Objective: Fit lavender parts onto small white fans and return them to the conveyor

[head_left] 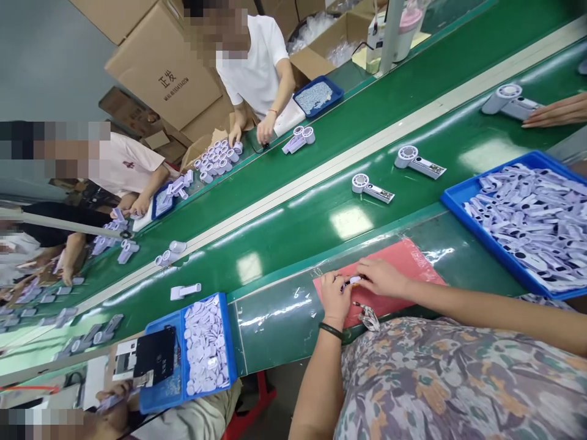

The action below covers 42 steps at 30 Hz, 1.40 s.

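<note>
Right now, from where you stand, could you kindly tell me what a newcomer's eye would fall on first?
Probably the bright red mat at lower centre, where the left hand and right hand hold a small pale part. Next might come the blue tray at the right, heaped with pale lilac pieces, and the long green belt running diagonally across the view.

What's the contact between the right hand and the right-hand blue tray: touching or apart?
Apart. The head view shows red sheet and green table between the right hand and blue tray.
</note>
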### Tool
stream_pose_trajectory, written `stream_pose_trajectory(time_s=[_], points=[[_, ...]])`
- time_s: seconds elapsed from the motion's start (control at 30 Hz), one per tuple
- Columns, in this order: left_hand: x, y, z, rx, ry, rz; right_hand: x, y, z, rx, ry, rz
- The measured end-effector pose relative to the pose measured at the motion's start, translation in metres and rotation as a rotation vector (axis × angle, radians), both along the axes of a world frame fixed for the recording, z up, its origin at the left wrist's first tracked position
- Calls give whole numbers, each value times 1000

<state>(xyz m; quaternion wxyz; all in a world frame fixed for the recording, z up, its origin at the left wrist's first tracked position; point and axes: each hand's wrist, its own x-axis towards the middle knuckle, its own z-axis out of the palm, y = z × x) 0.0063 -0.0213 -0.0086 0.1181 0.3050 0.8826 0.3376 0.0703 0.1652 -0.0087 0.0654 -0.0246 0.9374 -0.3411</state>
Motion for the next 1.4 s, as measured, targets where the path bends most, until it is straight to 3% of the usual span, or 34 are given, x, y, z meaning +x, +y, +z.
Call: stream_pose_trajectory(time_s=[0.17,0.43,0.67,0.87,1.07,1.23,1.4], points=[[-7,5,-2,-14,-74,54,-11,5,-14,-115,-51,-85],[5,1,14,-75,-166,93,-7,9,-15,-174,-123,29],[1,14,14,-185,-276,182,-10,1,-14,-175,-215,47],[-14,19,20,-222,-294,169,-28,7,-14,-191,-244,58],[-4,16,31,-207,-268,99,-9,7,-10,-164,-198,61],[8,17,26,-207,-274,135,-1,3,-10,-134,-242,39],[-4,23,18,-214,-314,170,-17,7,-14,-138,-281,46]])
